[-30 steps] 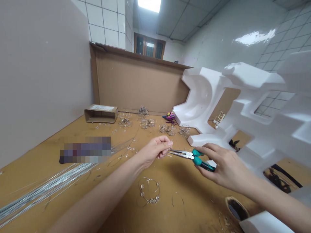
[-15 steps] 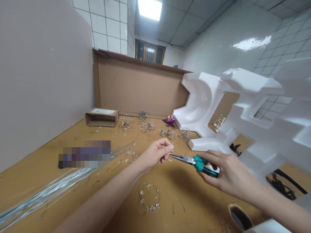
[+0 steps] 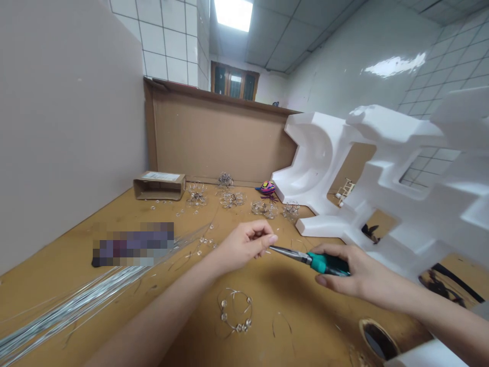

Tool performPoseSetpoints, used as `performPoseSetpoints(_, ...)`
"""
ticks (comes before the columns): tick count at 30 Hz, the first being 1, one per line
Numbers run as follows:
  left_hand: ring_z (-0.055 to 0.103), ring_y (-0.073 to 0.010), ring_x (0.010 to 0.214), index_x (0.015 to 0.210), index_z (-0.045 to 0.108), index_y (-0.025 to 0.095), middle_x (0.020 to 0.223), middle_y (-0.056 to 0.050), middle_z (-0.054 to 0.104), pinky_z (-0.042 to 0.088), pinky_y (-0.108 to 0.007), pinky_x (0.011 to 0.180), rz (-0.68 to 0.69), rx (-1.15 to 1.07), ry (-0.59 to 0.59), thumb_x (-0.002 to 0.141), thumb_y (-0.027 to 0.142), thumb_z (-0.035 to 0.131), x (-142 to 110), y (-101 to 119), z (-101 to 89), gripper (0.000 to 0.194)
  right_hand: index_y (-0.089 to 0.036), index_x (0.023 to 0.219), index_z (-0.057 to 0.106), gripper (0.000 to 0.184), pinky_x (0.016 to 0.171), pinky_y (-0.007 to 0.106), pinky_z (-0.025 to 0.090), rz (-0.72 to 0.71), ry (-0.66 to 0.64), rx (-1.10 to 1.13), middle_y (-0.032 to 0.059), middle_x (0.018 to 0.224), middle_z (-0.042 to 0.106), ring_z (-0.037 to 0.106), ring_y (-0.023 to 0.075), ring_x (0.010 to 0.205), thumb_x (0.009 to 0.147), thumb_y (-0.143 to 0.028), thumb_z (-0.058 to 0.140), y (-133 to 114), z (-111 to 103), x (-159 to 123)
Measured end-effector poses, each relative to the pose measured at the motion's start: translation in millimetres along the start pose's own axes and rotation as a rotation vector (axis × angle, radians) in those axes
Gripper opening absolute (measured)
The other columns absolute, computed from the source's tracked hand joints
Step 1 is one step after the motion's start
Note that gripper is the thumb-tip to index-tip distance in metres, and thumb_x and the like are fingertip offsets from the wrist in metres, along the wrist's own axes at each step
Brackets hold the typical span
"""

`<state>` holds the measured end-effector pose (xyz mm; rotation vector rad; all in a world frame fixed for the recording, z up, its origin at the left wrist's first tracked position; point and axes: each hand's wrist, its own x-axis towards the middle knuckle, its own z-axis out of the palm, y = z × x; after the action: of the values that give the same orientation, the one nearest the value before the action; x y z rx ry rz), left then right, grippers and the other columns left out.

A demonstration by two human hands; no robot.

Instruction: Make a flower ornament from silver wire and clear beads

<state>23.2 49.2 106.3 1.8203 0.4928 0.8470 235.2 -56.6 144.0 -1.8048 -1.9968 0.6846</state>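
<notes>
My left hand (image 3: 248, 244) is closed in a pinch over the middle of the table, on a short piece of thin wire mostly hidden by the fingers. My right hand (image 3: 353, 270) is wrapped round a pair of needle-nose pliers (image 3: 319, 262) with green and black handles. The pliers point left, their tips at my left fingertips; whether the jaws grip the wire is hidden. Below the hands lies a wire ring with clear beads (image 3: 237, 325). A thin bent wire (image 3: 281, 322) rests to its right.
Several tangled wire-and-bead pieces (image 3: 232, 199) stand at the back, near an open cardboard box (image 3: 159, 186) and a colourful toy (image 3: 267, 187). A bundle of straight wires (image 3: 87, 293) lies left. White foam packing (image 3: 317, 148) stands right; a round hole (image 3: 379, 339) pierces the table (image 3: 321, 331).
The pliers have turned in my right hand, and their handles look closer together. The left fingers have shifted slightly, and the wire end that showed above them is out of sight.
</notes>
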Motion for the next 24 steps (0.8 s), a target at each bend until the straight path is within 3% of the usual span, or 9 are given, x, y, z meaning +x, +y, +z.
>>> performPoseSetpoints(3, 0.037, -0.0048, 0.044, 0.066, 0.049, 0.016, 0.049, 0.008, 0.041, 0.029, -0.017, 0.044, -0.021, -0.023, 0.127, 0.076, 0.037, 0.053, 7, -10, -7.2, 0.024, -0.019, 0.100, 0.056, 0.031, 0.056, 0.023, 0.039, -0.023, 0.118, -0.058, 0.0004, 0.075, 0.057, 0.051, 0.0131, 0.062, 0.073, -0.035, 0.053, 3, 1, 1)
performPoseSetpoints(6, 0.033, -0.0041, 0.042, 0.067, 0.048, 0.017, 0.047, 0.009, 0.038, 0.027, -0.016, 0.041, -0.060, -0.109, 0.159, 0.075, 0.040, 0.054, 11, -19, -16.0, 0.026, -0.021, 0.098, 0.055, 0.030, 0.059, 0.025, 0.039, -0.035, 0.172, -0.219, 0.0013, 0.078, 0.058, 0.052, 0.0151, 0.066, 0.074, -0.038, 0.051, 18, 10, 6)
performPoseSetpoints(9, 0.033, -0.0035, 0.041, 0.068, 0.052, 0.016, 0.046, 0.009, 0.039, 0.026, -0.015, 0.041, -0.060, -0.140, 0.073, 0.074, 0.039, 0.057, 10, -17, -21.9, 0.024, -0.021, 0.088, 0.056, 0.022, 0.061, 0.027, 0.038, -0.036, 0.122, -0.388, 0.0028, 0.078, 0.058, 0.053, 0.0167, 0.067, 0.073, -0.037, 0.050, 40, 31, 13)
performPoseSetpoints(15, 0.038, -0.0036, 0.045, 0.068, 0.059, 0.015, 0.051, 0.006, 0.046, 0.030, -0.016, 0.044, -0.078, -0.119, -0.129, 0.071, 0.035, 0.061, 3, -5, -22.8, 0.020, -0.020, 0.087, 0.054, 0.024, 0.070, 0.031, 0.038, -0.032, 0.132, -0.575, 0.0076, 0.086, 0.056, 0.052, 0.0203, 0.078, 0.077, -0.039, 0.045, 74, 78, 22)
performPoseSetpoints(24, 0.042, -0.0040, 0.047, 0.074, 0.061, 0.015, 0.064, 0.002, 0.059, 0.035, -0.018, 0.047, -0.168, -0.050, -0.221, 0.070, 0.031, 0.062, 3, -6, -23.0, 0.016, -0.016, 0.104, 0.051, 0.034, 0.076, 0.035, 0.038, -0.139, 0.179, -0.650, 0.0110, 0.095, 0.053, 0.048, 0.0238, 0.089, 0.079, -0.038, 0.044, 80, 100, 33)
